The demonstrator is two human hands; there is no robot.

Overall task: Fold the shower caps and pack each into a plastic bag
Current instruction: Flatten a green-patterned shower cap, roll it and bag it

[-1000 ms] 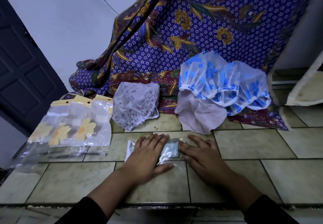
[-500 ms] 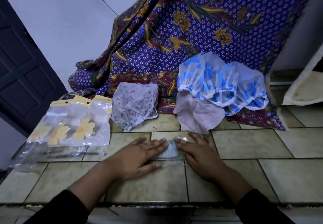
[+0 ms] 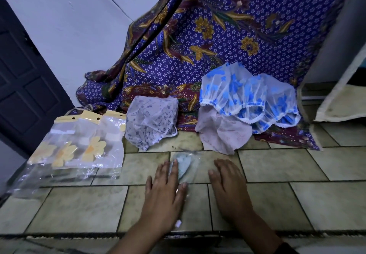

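Note:
A clear plastic bag with a folded pale shower cap inside lies on the tiled floor, turned lengthwise away from me. My left hand lies flat with straight fingers pressing the bag's left side. My right hand rests flat on the tiles just right of the bag, apart from it. Loose caps lie behind: a grey-patterned cap, a plain pinkish cap and blue-flowered caps.
A stack of clear plastic bags with yellow flowers and yellow headers lies at the left. A purple batik cloth hangs behind the caps. A dark door is at far left, a pale board at right.
The bagged cap has turned from lying crosswise to pointing away from me. My right hand came off it onto the tiles; my left hand shifted onto its left side.

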